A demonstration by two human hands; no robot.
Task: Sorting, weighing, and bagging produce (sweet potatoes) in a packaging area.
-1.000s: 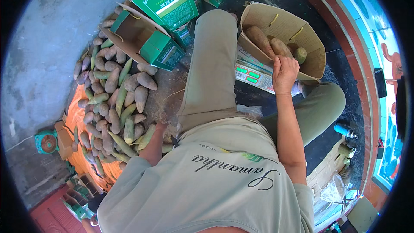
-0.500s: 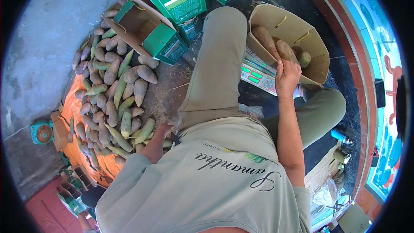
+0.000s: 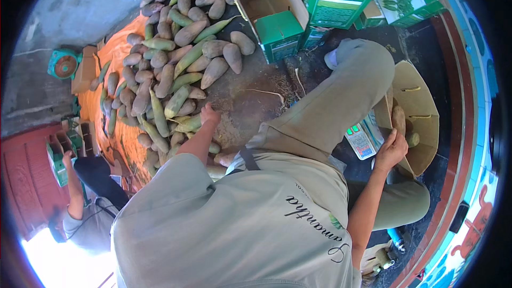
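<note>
At the left, my left hand (image 3: 210, 114) reaches to the near edge of a heap of long root vegetables (image 3: 165, 77) that look like radishes, some green, others brownish-purple with dirt. Its fingers appear spread beside a green radish (image 3: 188, 124), with nothing visibly in them. My right hand (image 3: 392, 150) is closed on the near rim of an open cardboard box (image 3: 426, 128) at the right. Inside that box lie a brown radish (image 3: 398, 119) and a green one (image 3: 413, 139), partly hidden by the rim and my knee. Under the box's left side shows a scale (image 3: 360, 140) with lit green displays.
An open green carton (image 3: 278, 34) stands beyond the heap, with upright green cartons (image 3: 341, 0) next to it. Orange sheeting (image 3: 96, 112) lies under the radishes. A person (image 3: 88, 213) is at the lower left. A blue bottle (image 3: 396, 239) lies at the lower right.
The view has swung, so the heap and boxes appear shifted to the right. My left hand has come forward to the heap's edge. The right hand stays on the box rim.
</note>
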